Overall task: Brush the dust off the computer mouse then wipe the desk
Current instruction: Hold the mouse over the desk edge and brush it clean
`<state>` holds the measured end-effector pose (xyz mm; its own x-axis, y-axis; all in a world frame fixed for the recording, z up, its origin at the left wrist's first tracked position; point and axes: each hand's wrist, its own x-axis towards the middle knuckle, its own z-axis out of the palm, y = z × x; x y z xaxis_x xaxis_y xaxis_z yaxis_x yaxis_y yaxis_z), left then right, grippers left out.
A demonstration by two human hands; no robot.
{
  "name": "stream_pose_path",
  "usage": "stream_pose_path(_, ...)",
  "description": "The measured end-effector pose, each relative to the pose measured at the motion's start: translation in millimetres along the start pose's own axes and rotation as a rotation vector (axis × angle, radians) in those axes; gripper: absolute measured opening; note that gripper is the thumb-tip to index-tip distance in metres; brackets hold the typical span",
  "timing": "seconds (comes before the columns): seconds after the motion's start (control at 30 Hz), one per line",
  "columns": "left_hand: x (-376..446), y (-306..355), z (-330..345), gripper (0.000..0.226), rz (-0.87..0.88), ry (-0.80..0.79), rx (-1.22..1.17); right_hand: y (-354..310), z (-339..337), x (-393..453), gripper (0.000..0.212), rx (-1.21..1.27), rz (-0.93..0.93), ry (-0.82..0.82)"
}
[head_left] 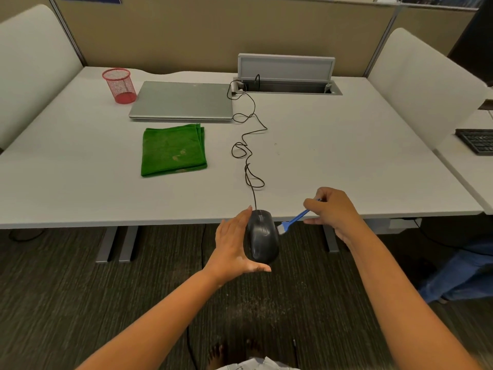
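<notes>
A black wired computer mouse [262, 236] is held in the air just off the front edge of the white desk [333, 161], gripped from its left side and underneath by my left hand [234, 244]. My right hand [333, 209] holds a small blue brush [293, 220] by its handle. The brush's white bristles touch the mouse's right side. The mouse's black cable [246, 153] runs in loops back across the desk. A folded green cloth [173, 150] lies flat on the desk to the left of the cable.
A shut silver laptop [182, 100] lies behind the cloth, with a red mesh pen cup [119, 85] to its left. An open cable hatch [286, 81] sits at the back of the desk. A black keyboard [476, 141] rests on the neighbouring desk at right. Dark carpet lies below.
</notes>
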<state>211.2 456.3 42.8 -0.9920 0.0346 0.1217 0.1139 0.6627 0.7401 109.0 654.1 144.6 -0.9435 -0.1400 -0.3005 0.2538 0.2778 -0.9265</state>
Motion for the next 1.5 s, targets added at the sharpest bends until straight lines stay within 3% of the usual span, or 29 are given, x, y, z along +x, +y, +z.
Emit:
stream_pose_path(0.1, 1, 0, 0, 0.124, -0.005, -0.002, -0.009, 0, 2, -6, 0.038, 0.043, -0.039, -0.140)
stream_pose_path(0.23, 5, 3, 0, 0.122, 0.010, 0.011, -0.021, 2, 16, -17, 0.031, -0.091, -0.101, -0.350)
stream_pose_path(0.5, 5, 3, 0, 0.123, -0.001, -0.011, -0.020, -11, 21, -13, 0.023, -0.154, -0.207, -0.174)
stream_pose_path(0.67, 2, 1, 0, 0.124, 0.001, -0.010, -0.010, -15, 26, -17, 0.024, -0.268, -0.147, -0.411)
stream_pose_path(0.9, 0, 3, -1, 0.126, -0.012, -0.040, 0.009, -17, 35, -6, 0.026, -0.174, -0.159, -0.132)
stream_pose_path(1.07, 1, 5, -1, 0.127, 0.000, -0.041, 0.004, -19, 36, -6, 0.027, -0.256, -0.108, -0.341)
stream_pose_path(1.33, -5, 13, -1, 0.124, 0.004, -0.074, -0.001, -17, 30, 12, 0.026, -0.116, -0.085, 0.009)
stream_pose_path(1.5, -9, 11, -1, 0.122, 0.007, -0.078, -0.009, -13, 13, 16, 0.027, -0.010, -0.022, 0.100)
